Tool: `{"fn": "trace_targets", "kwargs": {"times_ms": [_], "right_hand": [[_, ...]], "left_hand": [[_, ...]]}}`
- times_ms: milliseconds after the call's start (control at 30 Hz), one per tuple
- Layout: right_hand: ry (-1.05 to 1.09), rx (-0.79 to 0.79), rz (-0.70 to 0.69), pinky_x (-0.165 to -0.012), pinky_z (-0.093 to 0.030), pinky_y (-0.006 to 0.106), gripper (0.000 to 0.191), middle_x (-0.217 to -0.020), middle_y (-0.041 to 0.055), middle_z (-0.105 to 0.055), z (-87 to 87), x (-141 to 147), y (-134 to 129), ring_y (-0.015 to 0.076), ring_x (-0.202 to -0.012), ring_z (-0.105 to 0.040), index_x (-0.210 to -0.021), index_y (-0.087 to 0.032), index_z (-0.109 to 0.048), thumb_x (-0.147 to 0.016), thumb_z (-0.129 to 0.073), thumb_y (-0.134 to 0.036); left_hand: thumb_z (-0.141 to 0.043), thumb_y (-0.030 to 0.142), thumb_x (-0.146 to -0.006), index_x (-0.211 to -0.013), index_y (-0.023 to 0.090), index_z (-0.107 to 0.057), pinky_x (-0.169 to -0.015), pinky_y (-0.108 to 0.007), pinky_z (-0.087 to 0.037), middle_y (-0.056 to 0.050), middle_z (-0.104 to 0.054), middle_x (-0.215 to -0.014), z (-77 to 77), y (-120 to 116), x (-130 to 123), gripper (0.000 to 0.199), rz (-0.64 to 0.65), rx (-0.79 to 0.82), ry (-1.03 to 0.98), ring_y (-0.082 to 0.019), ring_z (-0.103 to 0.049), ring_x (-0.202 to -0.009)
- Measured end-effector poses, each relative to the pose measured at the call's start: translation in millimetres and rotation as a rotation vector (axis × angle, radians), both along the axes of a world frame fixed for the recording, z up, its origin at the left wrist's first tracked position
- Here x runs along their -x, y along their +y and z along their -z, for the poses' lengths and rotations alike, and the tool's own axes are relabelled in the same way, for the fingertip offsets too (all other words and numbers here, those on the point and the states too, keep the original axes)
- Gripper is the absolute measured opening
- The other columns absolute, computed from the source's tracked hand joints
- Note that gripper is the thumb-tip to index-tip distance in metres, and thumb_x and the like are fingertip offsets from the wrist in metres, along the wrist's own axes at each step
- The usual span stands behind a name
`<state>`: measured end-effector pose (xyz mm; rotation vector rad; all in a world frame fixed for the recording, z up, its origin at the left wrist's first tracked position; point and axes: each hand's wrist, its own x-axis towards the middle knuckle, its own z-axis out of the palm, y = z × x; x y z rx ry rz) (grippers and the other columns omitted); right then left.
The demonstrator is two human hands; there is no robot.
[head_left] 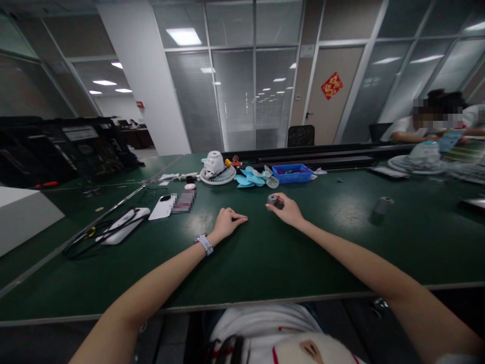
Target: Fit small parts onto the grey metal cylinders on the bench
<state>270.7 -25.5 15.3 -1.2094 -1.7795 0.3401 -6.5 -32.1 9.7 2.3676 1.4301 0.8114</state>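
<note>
My right hand (288, 210) grips a small grey metal cylinder (272, 200) between thumb and fingers, just above or on the green table; I cannot tell whether it touches. It looks like a small motor or a battery cell, too small to be sure. My left hand (226, 225), with a watch (205, 244) on its wrist, rests on the table to the left. Its fingers are curled in, thumb and forefinger close together and pointing right, with nothing visible at their tips. A similar grey cylinder (383, 205) lies farther right, apart from both hands.
Along the back stand a white fan body (214, 164), light-blue fan blades (252, 177) and a blue bin (292, 173). Left are a phone (161, 208), a white device (123, 227) with black cable and a white box (22, 217). Co-workers (409, 129) sit at far right.
</note>
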Motion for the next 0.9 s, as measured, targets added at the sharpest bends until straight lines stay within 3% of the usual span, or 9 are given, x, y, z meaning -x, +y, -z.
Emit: {"fn": "trace_targets", "kwargs": {"times_ms": [167,333,500,567,633,700,733,800,900], "right_hand": [[-0.107,-0.038,0.566,-0.087,-0.052,0.041,0.042,-0.107,0.0105,-0.073,-2.6,-87.1,34.6,0.0275,-0.098,-0.069,-0.119,-0.021,-0.061,-0.086,-0.065,-0.046],[-0.182,0.108,0.869,-0.086,-0.050,0.041,0.046,-0.110,0.0145,-0.071,5.9,-155.2,41.7,0.0305,-0.102,-0.068,-0.125,-0.019,-0.057,-0.087,-0.064,-0.044],[-0.114,0.308,0.945,-0.089,-0.048,0.045,0.054,-0.116,0.0202,-0.066,8.6,-174.8,40.9,0.0339,-0.109,-0.063,-0.130,-0.014,-0.051,-0.087,-0.062,-0.045],[-0.101,0.224,0.969,-0.095,-0.045,0.048,0.067,-0.126,0.0236,-0.060,4.8,-168.4,39.7,0.0359,-0.118,-0.057,-0.137,-0.011,-0.043,-0.084,-0.066,-0.043],[-0.134,0.009,0.988,-0.103,-0.038,0.053,0.080,-0.140,0.0275,-0.047,-2.1,-151.6,36.6,0.0376,-0.131,-0.045,-0.145,-0.008,-0.032,-0.081,-0.068,-0.041],[-0.216,-0.198,0.892,-0.108,-0.031,0.057,0.079,-0.150,0.0276,-0.037,-10.3,-122.4,30.0,0.0375,-0.139,-0.034,-0.148,-0.008,-0.029,-0.084,-0.064,-0.039],[-0.269,-0.257,0.780,-0.110,-0.029,0.057,0.073,-0.152,0.0260,-0.035,-13.7,-103.3,25.1,0.0366,-0.141,-0.032,-0.148,-0.009,-0.033,-0.087,-0.061,-0.039],[-0.389,-0.283,0.455,-0.112,-0.028,0.056,0.058,-0.152,0.0209,-0.040,-17.3,-58.9,12.6,0.0340,-0.140,-0.037,-0.144,-0.015,-0.045,-0.092,-0.054,-0.041],[-0.579,-0.183,-0.130,-0.115,-0.029,0.050,0.049,-0.153,0.0112,-0.045,-13.7,6.6,-6.9,0.0281,-0.141,-0.039,-0.139,-0.025,-0.057,-0.097,-0.048,-0.048]], "left_hand": [[-0.064,0.048,-0.087,-0.105,0.032,-0.079,-0.079,-0.035,-0.041,-0.006,-0.070,-0.090,1.3,0.9,1.8,0.028,0.004,-0.007,-0.004,-0.023,-0.055,-0.090],[-0.055,0.042,-0.093,-0.108,0.027,-0.077,-0.084,-0.036,-0.042,-0.005,-0.074,-0.093,0.8,1.1,3.6,0.031,-0.012,-0.034,-0.085,-0.022,-0.059,-0.087],[-0.048,0.041,-0.095,-0.106,0.022,-0.075,-0.076,-0.033,-0.046,-0.007,-0.073,-0.095,2.0,2.3,1.9,0.035,-0.114,-0.043,-0.204,-0.021,-0.061,-0.085],[-0.048,0.041,-0.095,-0.104,0.019,-0.073,-0.074,-0.032,-0.047,-0.007,-0.073,-0.096,2.1,2.0,0.8,0.034,-0.145,-0.038,-0.262,-0.020,-0.062,-0.084],[-0.049,0.041,-0.094,-0.102,0.017,-0.071,-0.073,-0.031,-0.047,-0.007,-0.072,-0.094,1.9,1.3,-0.4,0.033,-0.187,-0.027,-0.313,-0.020,-0.062,-0.082],[-0.050,0.042,-0.094,-0.101,0.017,-0.068,-0.072,-0.030,-0.047,-0.007,-0.071,-0.093,1.7,0.6,-1.3,0.032,-0.215,-0.012,-0.353,-0.019,-0.062,-0.081],[-0.050,0.041,-0.094,-0.101,0.016,-0.067,-0.072,-0.030,-0.047,-0.007,-0.070,-0.093,1.8,0.3,-1.6,0.031,-0.220,-0.006,-0.367,-0.019,-0.062,-0.081],[-0.051,0.041,-0.093,-0.099,0.017,-0.065,-0.073,-0.030,-0.047,-0.007,-0.069,-0.093,2.1,0.0,-2.0,0.028,-0.215,0.002,-0.381,-0.019,-0.062,-0.081],[-0.052,0.038,-0.093,-0.098,0.018,-0.064,-0.073,-0.030,-0.047,-0.006,-0.069,-0.092,2.0,-0.7,-2.2,0.025,-0.209,0.011,-0.386,-0.019,-0.062,-0.081]]}}
